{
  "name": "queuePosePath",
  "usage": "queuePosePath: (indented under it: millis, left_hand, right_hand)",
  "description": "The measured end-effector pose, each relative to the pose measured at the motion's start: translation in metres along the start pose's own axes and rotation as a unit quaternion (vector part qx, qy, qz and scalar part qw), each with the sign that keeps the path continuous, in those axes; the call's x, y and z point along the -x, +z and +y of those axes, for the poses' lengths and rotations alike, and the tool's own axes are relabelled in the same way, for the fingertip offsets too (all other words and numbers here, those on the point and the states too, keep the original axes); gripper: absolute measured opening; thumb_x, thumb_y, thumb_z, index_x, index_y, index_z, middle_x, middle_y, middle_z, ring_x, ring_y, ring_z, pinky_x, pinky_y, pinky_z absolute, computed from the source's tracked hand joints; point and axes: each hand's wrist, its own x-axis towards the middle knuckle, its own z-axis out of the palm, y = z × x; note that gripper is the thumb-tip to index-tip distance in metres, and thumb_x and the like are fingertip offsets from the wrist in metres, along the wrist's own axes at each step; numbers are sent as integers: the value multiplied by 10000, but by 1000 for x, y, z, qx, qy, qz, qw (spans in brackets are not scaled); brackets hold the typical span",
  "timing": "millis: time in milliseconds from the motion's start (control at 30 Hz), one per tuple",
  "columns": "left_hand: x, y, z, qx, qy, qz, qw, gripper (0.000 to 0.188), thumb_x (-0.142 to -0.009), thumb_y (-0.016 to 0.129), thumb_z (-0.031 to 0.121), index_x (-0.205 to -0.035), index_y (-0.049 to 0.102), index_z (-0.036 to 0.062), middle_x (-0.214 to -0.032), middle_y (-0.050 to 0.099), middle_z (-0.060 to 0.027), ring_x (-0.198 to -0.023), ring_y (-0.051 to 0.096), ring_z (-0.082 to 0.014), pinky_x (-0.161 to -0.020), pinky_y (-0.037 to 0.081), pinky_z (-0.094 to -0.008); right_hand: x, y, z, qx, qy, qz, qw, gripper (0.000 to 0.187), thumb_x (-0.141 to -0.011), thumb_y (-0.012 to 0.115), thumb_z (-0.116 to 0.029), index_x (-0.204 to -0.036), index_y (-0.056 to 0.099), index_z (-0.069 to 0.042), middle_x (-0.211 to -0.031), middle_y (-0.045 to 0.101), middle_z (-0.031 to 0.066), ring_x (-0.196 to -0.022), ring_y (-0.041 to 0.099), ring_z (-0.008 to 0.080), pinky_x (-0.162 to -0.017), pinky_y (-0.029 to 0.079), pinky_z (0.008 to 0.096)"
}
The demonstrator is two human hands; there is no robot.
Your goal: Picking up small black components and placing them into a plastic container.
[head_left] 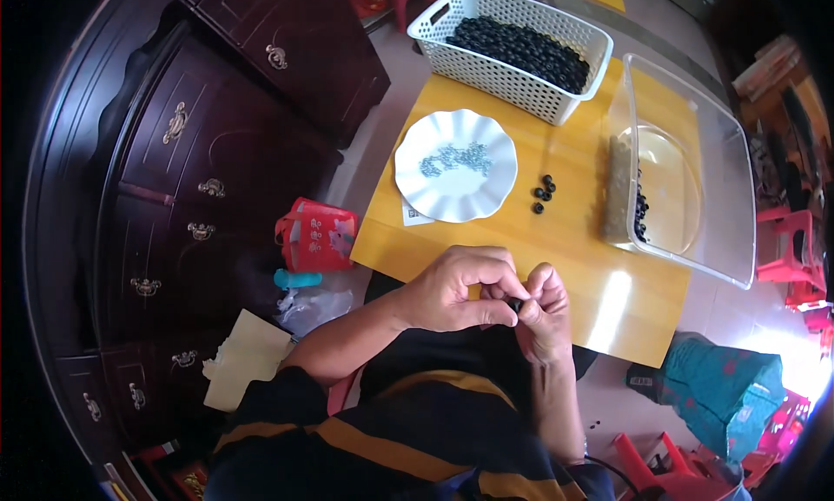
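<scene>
In front of my body, just over the table's near edge, both hands meet at one small black round part (516, 306). My left hand (459, 286) reaches in from the left, its thumb and forefinger pinched at the part. My right hand (546, 314) comes from below, its thumb pressed against the same part and its other fingers curled. Much of the part is covered by fingers. Beyond my hands lie several loose black ring-like parts (547, 194). A white scalloped plate (465, 200) holds many tiny silvery-green pieces, too small to make out.
A white perforated basket (499, 80) full of black parts stands at the table's far side. To the right, a clear plastic bin (695, 253) holds more black parts. The yellow wooden table (573, 266) has dark drawers (217, 154) to its left. A teal bag (725, 384) sits lower right.
</scene>
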Motion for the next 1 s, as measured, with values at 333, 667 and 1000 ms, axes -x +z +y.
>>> queuePosePath:
  millis: [333, 667, 1000]
  left_hand:
    - [1, 10, -5, 52, 4, 0, 999, 197, -846, 832, 130, -977, 734, 21, -813, 624, -36, -696, 547, -143, -646, 417, -284]
    - [3, 7, -2, -39, 26, -1, 999, 202, -824, 851, 125, -936, 719, 21, -811, 650, -55, -689, 604, -160, -635, 451, -286]
    - [7, 10, 0, -19, -35, -25, 999, 226, -809, 859, 101, -962, 721, 9, -804, 634, -53, -684, 581, -145, -641, 452, -285]
  right_hand:
    - [3, -1, -18, 12, -13, -59, 998, 319, -838, 854, -96, -966, 563, -73, -912, 724, 63, -793, 676, 118, -694, 527, 231]
    - [6, -1, -18, -12, 41, -88, 995, 263, -893, 786, -38, -1026, 561, -74, -962, 709, 49, -902, 670, 123, -786, 528, 252]
    - [5, -11, -23, 8, 45, -135, 990, 279, -896, 761, 14, -1061, 552, -71, -1000, 697, 57, -950, 682, 149, -838, 547, 289]
